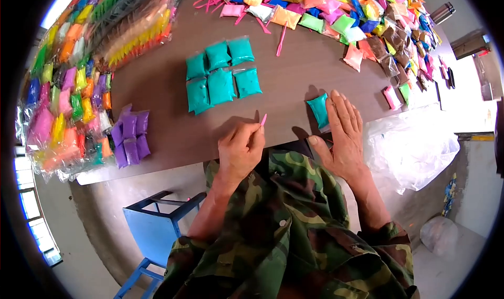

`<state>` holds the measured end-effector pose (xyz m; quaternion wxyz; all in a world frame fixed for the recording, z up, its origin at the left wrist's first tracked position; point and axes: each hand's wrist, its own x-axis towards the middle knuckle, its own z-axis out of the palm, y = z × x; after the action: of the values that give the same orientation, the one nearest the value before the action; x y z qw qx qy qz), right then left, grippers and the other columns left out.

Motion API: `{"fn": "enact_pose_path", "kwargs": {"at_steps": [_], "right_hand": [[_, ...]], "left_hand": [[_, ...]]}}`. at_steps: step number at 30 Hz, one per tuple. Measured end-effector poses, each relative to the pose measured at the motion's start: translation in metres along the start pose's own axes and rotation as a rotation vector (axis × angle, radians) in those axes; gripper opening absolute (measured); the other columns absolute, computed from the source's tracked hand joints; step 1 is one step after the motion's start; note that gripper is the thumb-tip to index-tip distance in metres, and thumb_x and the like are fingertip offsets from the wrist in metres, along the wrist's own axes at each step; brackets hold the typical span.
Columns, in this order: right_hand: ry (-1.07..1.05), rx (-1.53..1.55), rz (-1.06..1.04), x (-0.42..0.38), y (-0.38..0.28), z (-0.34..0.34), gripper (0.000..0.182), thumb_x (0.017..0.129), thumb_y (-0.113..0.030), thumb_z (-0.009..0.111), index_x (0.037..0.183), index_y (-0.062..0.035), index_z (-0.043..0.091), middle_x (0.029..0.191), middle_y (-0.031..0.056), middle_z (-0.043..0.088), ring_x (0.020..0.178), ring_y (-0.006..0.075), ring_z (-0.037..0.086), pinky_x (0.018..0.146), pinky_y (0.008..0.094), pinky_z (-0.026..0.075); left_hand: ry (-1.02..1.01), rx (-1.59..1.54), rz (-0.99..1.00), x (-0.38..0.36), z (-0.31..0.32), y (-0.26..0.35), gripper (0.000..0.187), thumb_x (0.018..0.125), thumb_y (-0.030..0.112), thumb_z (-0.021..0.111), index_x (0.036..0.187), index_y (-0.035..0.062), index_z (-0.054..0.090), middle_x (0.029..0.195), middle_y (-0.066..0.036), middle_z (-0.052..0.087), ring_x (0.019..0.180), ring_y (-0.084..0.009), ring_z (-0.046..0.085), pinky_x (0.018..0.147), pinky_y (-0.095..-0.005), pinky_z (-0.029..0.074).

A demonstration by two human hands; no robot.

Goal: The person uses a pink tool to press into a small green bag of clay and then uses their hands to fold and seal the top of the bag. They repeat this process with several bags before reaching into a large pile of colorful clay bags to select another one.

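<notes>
My left hand (241,151) is closed over the table's front edge, pinching a small pink plastic stick (263,120) whose tip points up. At the right, my right hand (344,133) lies with its fingers stretched out, the fingertips right at the side of a single teal packet (318,110). Farther back, in the middle of the table, several teal packets (221,85) are laid out in two rows. Left of my left hand, a small cluster of purple packets (130,137) lies near the front edge.
Mixed coloured packets (336,12) are heaped along the back and right of the brown table (173,131). Bagged bundles of packets (71,104) cover its left end. A pink stick (282,40) lies at the back. Clear plastic bags (412,146) hang at the right edge; a blue chair (152,230) stands below.
</notes>
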<state>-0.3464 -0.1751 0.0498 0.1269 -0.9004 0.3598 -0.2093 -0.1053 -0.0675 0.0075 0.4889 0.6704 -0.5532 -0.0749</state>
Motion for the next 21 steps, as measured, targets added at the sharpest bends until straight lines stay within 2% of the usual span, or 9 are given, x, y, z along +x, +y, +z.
{"fn": "enact_pose_path", "kwargs": {"at_steps": [5, 13, 16, 17, 18, 20, 21], "right_hand": [[-0.124, -0.109, -0.095, -0.011, 0.007, 0.014, 0.081, 0.097, -0.045, 0.071, 0.158, 0.0026, 0.046, 0.167, 0.0201, 0.042, 0.154, 0.0392, 0.039, 0.127, 0.0559, 0.026], [0.023, -0.14, 0.051, -0.006, -0.016, 0.034, 0.08, 0.097, -0.046, 0.073, 0.155, 0.0041, 0.048, 0.166, 0.0206, 0.043, 0.152, 0.0385, 0.041, 0.124, 0.056, 0.027], [-0.023, -0.12, 0.07, 0.002, -0.019, 0.022, 0.079, 0.096, -0.045, 0.074, 0.153, 0.0039, 0.051, 0.163, 0.0204, 0.048, 0.149, 0.0391, 0.045, 0.123, 0.0575, 0.027], [-0.013, -0.077, 0.056, 0.008, -0.017, 0.012, 0.062, 0.099, -0.035, 0.072, 0.146, 0.0027, 0.059, 0.157, 0.0202, 0.054, 0.144, 0.0403, 0.051, 0.12, 0.0554, 0.033], [-0.017, -0.074, 0.05, 0.01, -0.009, 0.01, 0.062, 0.099, -0.035, 0.072, 0.146, 0.0027, 0.059, 0.157, 0.0202, 0.054, 0.144, 0.0403, 0.051, 0.12, 0.0554, 0.033], [0.107, 0.086, 0.086, 0.018, 0.006, 0.007, 0.043, 0.1, -0.021, 0.068, 0.138, 0.0014, 0.067, 0.151, 0.0199, 0.06, 0.139, 0.0419, 0.056, 0.117, 0.0514, 0.04], [0.154, 0.063, 0.055, 0.027, 0.009, 0.004, 0.036, 0.099, -0.009, 0.064, 0.133, 0.0005, 0.07, 0.147, 0.0194, 0.064, 0.136, 0.0425, 0.058, 0.113, 0.0484, 0.045]], "left_hand": [[-0.022, 0.016, -0.009, 0.002, -0.001, 0.001, 0.01, 0.09, -0.001, 0.078, 0.093, 0.0032, 0.07, 0.076, -0.009, 0.066, 0.061, -0.0244, 0.063, 0.053, -0.037, 0.048], [-0.002, 0.006, 0.017, 0.004, 0.0, 0.001, 0.01, 0.09, 0.0, 0.078, 0.094, 0.0045, 0.071, 0.078, -0.011, 0.069, 0.063, -0.0291, 0.066, 0.055, -0.0395, 0.052], [0.004, 0.006, 0.026, 0.004, 0.0, -0.001, 0.011, 0.089, 0.0, 0.079, 0.095, 0.0053, 0.071, 0.079, -0.012, 0.07, 0.064, -0.03, 0.067, 0.057, -0.0396, 0.053], [0.004, -0.007, 0.025, 0.004, -0.001, 0.0, 0.011, 0.089, 0.0, 0.078, 0.095, 0.0052, 0.07, 0.079, -0.012, 0.07, 0.064, -0.0302, 0.067, 0.057, -0.0395, 0.053], [0.002, -0.021, 0.022, 0.003, -0.001, 0.0, 0.012, 0.09, 0.0, 0.078, 0.096, 0.0052, 0.07, 0.079, -0.012, 0.07, 0.064, -0.0304, 0.067, 0.057, -0.0393, 0.053], [0.013, -0.031, 0.01, 0.002, 0.0, -0.001, 0.012, 0.09, 0.0, 0.078, 0.096, 0.0052, 0.07, 0.079, -0.012, 0.07, 0.064, -0.0303, 0.067, 0.057, -0.0394, 0.053], [0.02, -0.044, 0.005, 0.001, 0.0, -0.002, 0.012, 0.09, 0.0, 0.078, 0.096, 0.0051, 0.069, 0.079, -0.012, 0.07, 0.064, -0.0302, 0.067, 0.057, -0.0395, 0.053]]}}
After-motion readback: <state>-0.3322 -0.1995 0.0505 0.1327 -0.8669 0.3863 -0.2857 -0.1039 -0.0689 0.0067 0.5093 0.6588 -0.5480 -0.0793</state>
